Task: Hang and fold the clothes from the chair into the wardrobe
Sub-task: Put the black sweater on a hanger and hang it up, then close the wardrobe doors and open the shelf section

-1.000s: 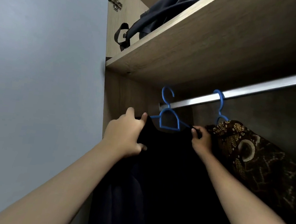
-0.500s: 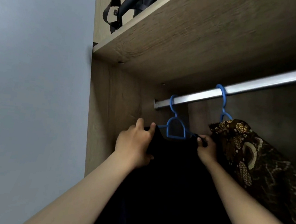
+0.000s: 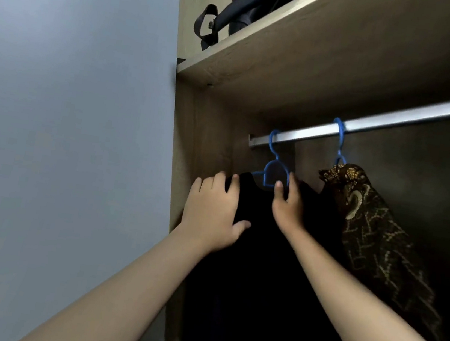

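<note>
Hooked now on the rail [image 3: 396, 122], the blue hanger [image 3: 274, 168] bears the black garment [image 3: 261, 275]; left hand [image 3: 212, 211] lies spread, right hand [image 3: 288, 204] pinches the hanger. Smooth both shoulders evenly.

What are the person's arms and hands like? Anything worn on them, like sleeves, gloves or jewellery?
Both arms are bare as far as the picture shows, no sleeves in view. The left hand and right hand wear no gloves, and no rings, watch or bracelet show. The fingernails look short and unpainted.

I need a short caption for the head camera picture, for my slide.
Both hands, left hand and right hand, settle a black garment on a blue hanger hooked over the wardrobe rail.
</note>
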`<control>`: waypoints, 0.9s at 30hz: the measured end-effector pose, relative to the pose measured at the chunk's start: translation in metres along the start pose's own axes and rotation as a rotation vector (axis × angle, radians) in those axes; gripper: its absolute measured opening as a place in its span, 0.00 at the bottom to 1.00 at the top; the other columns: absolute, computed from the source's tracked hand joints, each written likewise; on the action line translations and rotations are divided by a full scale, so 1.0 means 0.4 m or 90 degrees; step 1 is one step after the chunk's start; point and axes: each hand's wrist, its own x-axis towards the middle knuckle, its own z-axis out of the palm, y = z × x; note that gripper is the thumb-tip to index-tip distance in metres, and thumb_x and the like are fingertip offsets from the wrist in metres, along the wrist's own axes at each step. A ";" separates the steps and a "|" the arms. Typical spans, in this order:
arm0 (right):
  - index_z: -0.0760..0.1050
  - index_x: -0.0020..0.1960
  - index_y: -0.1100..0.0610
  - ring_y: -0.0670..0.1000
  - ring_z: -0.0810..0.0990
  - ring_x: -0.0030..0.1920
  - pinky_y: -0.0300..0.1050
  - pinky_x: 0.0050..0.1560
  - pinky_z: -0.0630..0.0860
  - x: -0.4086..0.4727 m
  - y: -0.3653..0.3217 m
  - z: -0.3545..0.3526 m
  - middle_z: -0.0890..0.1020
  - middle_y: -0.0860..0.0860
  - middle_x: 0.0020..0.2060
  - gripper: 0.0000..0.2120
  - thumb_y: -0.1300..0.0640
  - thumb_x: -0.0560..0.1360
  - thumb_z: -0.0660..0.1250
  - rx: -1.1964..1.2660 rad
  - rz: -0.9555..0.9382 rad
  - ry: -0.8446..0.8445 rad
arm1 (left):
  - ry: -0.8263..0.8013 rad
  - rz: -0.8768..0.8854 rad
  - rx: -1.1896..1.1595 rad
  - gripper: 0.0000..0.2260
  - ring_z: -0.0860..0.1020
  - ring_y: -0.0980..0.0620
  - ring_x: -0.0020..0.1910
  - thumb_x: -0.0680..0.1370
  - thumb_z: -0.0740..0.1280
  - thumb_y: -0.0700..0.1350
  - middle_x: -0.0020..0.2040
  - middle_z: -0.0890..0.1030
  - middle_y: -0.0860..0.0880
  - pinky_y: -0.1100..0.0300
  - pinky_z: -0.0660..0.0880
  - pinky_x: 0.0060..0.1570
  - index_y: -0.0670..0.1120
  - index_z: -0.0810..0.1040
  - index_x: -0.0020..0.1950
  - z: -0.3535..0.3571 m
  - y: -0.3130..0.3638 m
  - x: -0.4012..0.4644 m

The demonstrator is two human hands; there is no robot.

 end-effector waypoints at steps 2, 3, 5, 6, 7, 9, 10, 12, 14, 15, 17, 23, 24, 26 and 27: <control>0.58 0.76 0.58 0.52 0.60 0.75 0.46 0.74 0.56 -0.061 -0.068 -0.005 0.63 0.55 0.75 0.26 0.51 0.81 0.57 0.005 -0.004 -0.028 | -0.007 -0.010 -0.007 0.38 0.62 0.42 0.71 0.75 0.61 0.63 0.74 0.60 0.39 0.46 0.56 0.71 0.44 0.52 0.77 -0.050 -0.001 -0.064; 0.58 0.76 0.57 0.52 0.60 0.75 0.47 0.74 0.56 -0.094 -0.106 -0.012 0.63 0.54 0.75 0.26 0.51 0.81 0.57 0.004 0.002 -0.041 | -0.011 -0.018 -0.010 0.38 0.60 0.42 0.73 0.76 0.61 0.63 0.74 0.59 0.39 0.45 0.54 0.72 0.44 0.52 0.77 -0.079 -0.002 -0.099; 0.57 0.76 0.55 0.52 0.61 0.74 0.48 0.74 0.57 -0.169 -0.184 -0.032 0.63 0.53 0.74 0.26 0.49 0.81 0.57 0.004 0.015 -0.066 | -0.020 -0.034 -0.009 0.37 0.57 0.42 0.74 0.76 0.60 0.62 0.75 0.57 0.39 0.45 0.51 0.72 0.44 0.51 0.77 -0.148 -0.006 -0.175; 0.57 0.76 0.55 0.52 0.61 0.74 0.46 0.74 0.57 -0.212 -0.223 -0.044 0.63 0.52 0.74 0.26 0.48 0.81 0.57 0.011 0.014 -0.077 | -0.023 -0.045 -0.009 0.37 0.57 0.42 0.74 0.76 0.60 0.62 0.75 0.57 0.39 0.45 0.50 0.73 0.44 0.51 0.77 -0.187 -0.010 -0.217; 0.58 0.76 0.56 0.51 0.61 0.74 0.43 0.72 0.56 -0.260 -0.264 -0.057 0.64 0.52 0.74 0.26 0.49 0.81 0.57 0.020 0.007 -0.085 | -0.021 -0.058 -0.011 0.36 0.57 0.42 0.74 0.76 0.60 0.62 0.75 0.57 0.39 0.45 0.49 0.73 0.44 0.51 0.77 -0.227 -0.016 -0.261; 0.59 0.75 0.57 0.50 0.62 0.74 0.42 0.71 0.58 -0.360 -0.343 -0.084 0.66 0.52 0.73 0.26 0.49 0.81 0.58 0.027 -0.011 -0.101 | -0.017 -0.089 -0.016 0.35 0.56 0.43 0.74 0.76 0.59 0.62 0.75 0.57 0.40 0.45 0.48 0.73 0.46 0.53 0.77 -0.312 -0.030 -0.352; 0.59 0.75 0.57 0.50 0.63 0.73 0.43 0.71 0.60 -0.411 -0.383 -0.096 0.66 0.52 0.73 0.26 0.49 0.81 0.58 0.021 -0.019 -0.113 | -0.015 -0.108 -0.018 0.35 0.55 0.43 0.75 0.76 0.59 0.62 0.75 0.56 0.41 0.46 0.48 0.73 0.46 0.53 0.77 -0.353 -0.038 -0.399; 0.60 0.75 0.58 0.50 0.64 0.73 0.46 0.72 0.62 -0.513 -0.456 -0.115 0.67 0.52 0.72 0.25 0.50 0.81 0.59 0.013 -0.042 -0.150 | -0.008 -0.144 -0.027 0.33 0.54 0.43 0.75 0.76 0.60 0.61 0.76 0.55 0.41 0.46 0.48 0.73 0.47 0.56 0.76 -0.426 -0.050 -0.492; 0.62 0.74 0.58 0.50 0.66 0.71 0.45 0.71 0.63 -0.608 -0.525 -0.132 0.69 0.52 0.71 0.25 0.51 0.80 0.60 0.016 -0.071 -0.186 | 0.013 -0.175 -0.046 0.32 0.56 0.42 0.75 0.75 0.62 0.60 0.76 0.57 0.40 0.45 0.51 0.73 0.47 0.61 0.75 -0.487 -0.060 -0.584; 0.62 0.73 0.58 0.50 0.67 0.71 0.44 0.70 0.63 -0.652 -0.559 -0.141 0.70 0.52 0.70 0.25 0.51 0.80 0.61 0.016 -0.088 -0.206 | 0.030 -0.189 -0.056 0.32 0.58 0.41 0.74 0.74 0.65 0.59 0.75 0.59 0.39 0.43 0.53 0.72 0.46 0.65 0.73 -0.515 -0.066 -0.629; 0.63 0.73 0.57 0.49 0.68 0.70 0.44 0.69 0.63 -0.733 -0.615 -0.152 0.71 0.51 0.69 0.25 0.50 0.79 0.62 0.013 -0.129 -0.247 | 0.082 -0.209 -0.065 0.30 0.65 0.37 0.71 0.70 0.71 0.55 0.72 0.65 0.36 0.40 0.60 0.68 0.43 0.72 0.68 -0.555 -0.081 -0.714; 0.61 0.74 0.55 0.46 0.65 0.71 0.40 0.69 0.60 -0.916 -0.763 -0.162 0.68 0.48 0.71 0.26 0.49 0.79 0.62 0.024 -0.211 -0.364 | 0.127 -0.310 -0.045 0.28 0.65 0.36 0.70 0.70 0.68 0.52 0.72 0.63 0.36 0.39 0.64 0.65 0.41 0.71 0.68 -0.604 -0.120 -0.940; 0.62 0.74 0.55 0.47 0.65 0.71 0.41 0.70 0.61 -0.940 -0.779 -0.159 0.69 0.48 0.71 0.26 0.49 0.79 0.62 0.032 -0.226 -0.376 | 0.123 -0.327 -0.042 0.30 0.66 0.36 0.70 0.70 0.67 0.53 0.72 0.63 0.36 0.40 0.66 0.64 0.40 0.70 0.69 -0.606 -0.123 -0.974; 0.63 0.73 0.55 0.48 0.64 0.72 0.49 0.72 0.62 -0.985 -0.809 -0.151 0.69 0.50 0.71 0.26 0.48 0.78 0.62 0.046 -0.258 -0.397 | 0.115 -0.356 -0.049 0.32 0.67 0.37 0.67 0.71 0.63 0.54 0.73 0.62 0.37 0.43 0.69 0.62 0.40 0.66 0.71 -0.610 -0.124 -1.038; 0.63 0.73 0.55 0.49 0.64 0.73 0.52 0.72 0.63 -1.007 -0.819 -0.147 0.69 0.50 0.71 0.27 0.47 0.77 0.62 0.048 -0.271 -0.407 | 0.112 -0.371 -0.054 0.32 0.67 0.38 0.66 0.71 0.62 0.55 0.73 0.62 0.37 0.44 0.70 0.61 0.40 0.65 0.72 -0.611 -0.123 -1.068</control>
